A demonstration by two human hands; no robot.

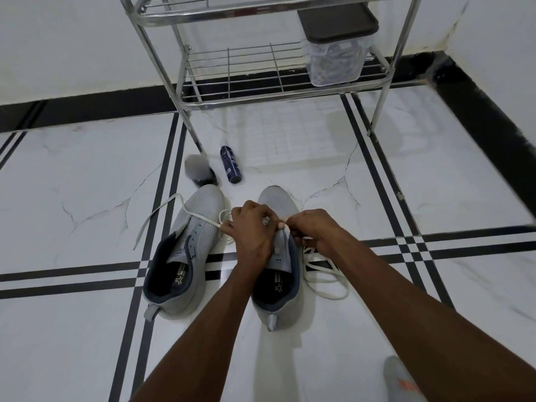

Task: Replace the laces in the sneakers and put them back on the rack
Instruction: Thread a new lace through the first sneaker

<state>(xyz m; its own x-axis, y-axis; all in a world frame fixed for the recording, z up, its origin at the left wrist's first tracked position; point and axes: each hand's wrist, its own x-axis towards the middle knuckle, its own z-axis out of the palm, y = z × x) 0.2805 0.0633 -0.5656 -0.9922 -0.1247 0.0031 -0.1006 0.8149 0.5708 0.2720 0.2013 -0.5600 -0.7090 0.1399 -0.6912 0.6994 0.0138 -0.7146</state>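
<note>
Two grey sneakers stand side by side on the tiled floor, toes pointing away from me. The left sneaker has a white lace trailing loosely across its top and onto the floor. Over the throat of the right sneaker both hands work together. My left hand has its fingers curled at the eyelets, and my right hand pinches a white lace end there. More of that white lace lies in loops on the floor to the right of the shoe.
A metal wire rack stands ahead against the wall, with a clear plastic box with a dark lid on its lower shelf. A dark blue spray can and a blurred small object lie by the rack's leg. A grey sock shows bottom right.
</note>
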